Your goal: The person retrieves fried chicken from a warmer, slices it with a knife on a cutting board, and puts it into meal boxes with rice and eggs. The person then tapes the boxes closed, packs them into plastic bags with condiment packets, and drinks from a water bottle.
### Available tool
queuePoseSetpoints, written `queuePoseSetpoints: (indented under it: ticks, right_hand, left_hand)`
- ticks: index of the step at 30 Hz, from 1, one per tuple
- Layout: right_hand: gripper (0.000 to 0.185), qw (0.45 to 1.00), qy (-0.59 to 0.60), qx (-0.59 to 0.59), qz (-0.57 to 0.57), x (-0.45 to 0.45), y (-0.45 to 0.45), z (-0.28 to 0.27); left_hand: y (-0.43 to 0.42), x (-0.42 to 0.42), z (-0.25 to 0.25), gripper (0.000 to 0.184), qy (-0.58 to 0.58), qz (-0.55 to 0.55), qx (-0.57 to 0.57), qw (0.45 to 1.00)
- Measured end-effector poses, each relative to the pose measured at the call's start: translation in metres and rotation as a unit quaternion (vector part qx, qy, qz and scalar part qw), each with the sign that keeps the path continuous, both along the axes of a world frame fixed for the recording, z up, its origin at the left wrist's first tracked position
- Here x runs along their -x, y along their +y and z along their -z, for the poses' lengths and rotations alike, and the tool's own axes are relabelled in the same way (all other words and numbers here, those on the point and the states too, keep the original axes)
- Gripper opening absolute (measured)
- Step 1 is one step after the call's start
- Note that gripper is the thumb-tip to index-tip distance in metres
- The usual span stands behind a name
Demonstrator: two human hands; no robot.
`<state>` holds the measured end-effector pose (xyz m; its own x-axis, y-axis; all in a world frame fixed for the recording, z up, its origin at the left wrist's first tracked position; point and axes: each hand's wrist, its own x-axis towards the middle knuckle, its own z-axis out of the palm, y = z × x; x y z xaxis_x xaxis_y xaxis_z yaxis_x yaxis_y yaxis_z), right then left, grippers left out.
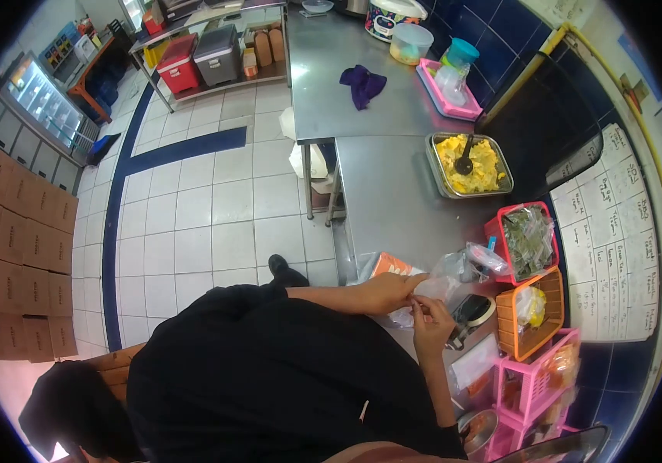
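My left hand reaches in over the steel table with its thumb and fingers closed on a thin clear plastic bag. Right beside it, the fingertips of my right hand are pinched together at the bag's edge, almost touching the left fingers. An orange and white packet lies just beyond my left hand. Near my right hand are a roll of tape and a dark object under it that I cannot make out.
A glass dish of yellow food with a black spoon stands farther along the table. Along the wall are a red basket of green leaves in plastic, an orange basket and a pink rack. A purple cloth lies farther off.
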<state>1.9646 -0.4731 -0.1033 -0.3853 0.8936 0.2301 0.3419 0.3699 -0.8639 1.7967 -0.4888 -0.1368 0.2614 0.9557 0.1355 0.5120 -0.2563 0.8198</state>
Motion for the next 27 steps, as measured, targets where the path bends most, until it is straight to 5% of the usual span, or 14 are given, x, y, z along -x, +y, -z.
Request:
queuePoseSetpoints:
  ticks: [2,4,7,27]
  right_hand:
    - [0.009,0.997,-0.039,-0.056,-0.027,0.006,0.005,-0.002]
    - [0.009,0.995,-0.07,-0.066,-0.035,0.005,0.009,0.001]
    - [0.009,0.993,-0.088,-0.048,-0.059,0.001,0.016,0.002]
    - [0.008,0.992,-0.077,0.029,-0.09,-0.001,0.019,0.0]
  left_hand:
    - [0.002,0.008,-0.001,0.069,-0.009,0.006,0.007,1.0]
    - [0.006,0.018,0.006,0.076,-0.165,0.056,0.076,0.982]
    - [0.012,0.024,0.011,0.082,-0.249,0.067,0.148,0.955]
    - [0.018,0.032,0.022,0.079,-0.281,0.091,0.154,0.943]
